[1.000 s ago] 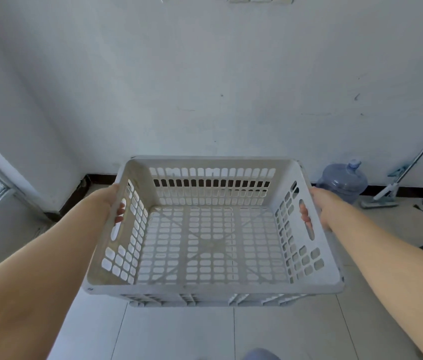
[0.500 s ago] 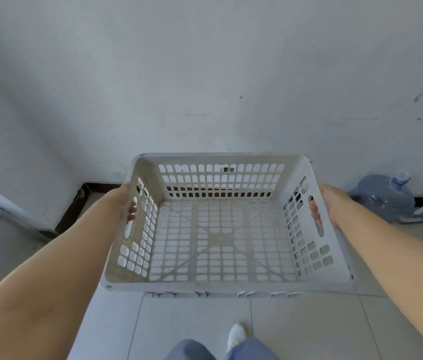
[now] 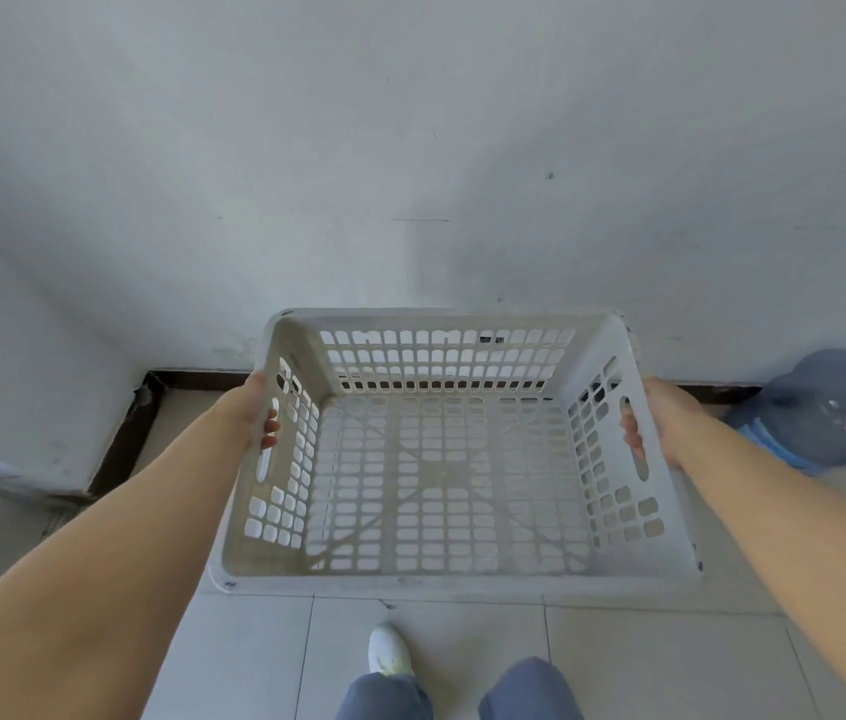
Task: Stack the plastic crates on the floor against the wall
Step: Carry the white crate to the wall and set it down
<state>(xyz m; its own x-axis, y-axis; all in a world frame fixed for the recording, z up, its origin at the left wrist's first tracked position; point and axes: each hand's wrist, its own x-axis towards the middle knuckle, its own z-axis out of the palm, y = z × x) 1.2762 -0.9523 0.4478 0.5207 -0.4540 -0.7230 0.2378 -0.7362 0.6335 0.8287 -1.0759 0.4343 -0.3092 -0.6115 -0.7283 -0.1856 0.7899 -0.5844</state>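
Crate (image 3: 462, 582) is now nearer the wall (image 3: 410, 148) than 0.5 s back, held over the floor (image 3: 644, 662). Left hand (image 3: 254, 413) and right hand (image 3: 665, 423): each grip clamped in a side handle slot. Water jug (image 3: 826, 407) sits right of the crate by the wall.

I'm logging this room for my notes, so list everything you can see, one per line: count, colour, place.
crate: 1, pale grey, empty, held above the floor near the wall
jug: 1, blue, on floor at far right by the wall
walls: 2, white, ahead and left
skirting: dark brown, along the wall foot
floor: pale tiles, below
shoe: 1, white, under crate's near edge
trouser legs: 2, blue, bottom edge
left hand: 1, fingers through crate's left slot
right hand: 1, grips crate's right slot
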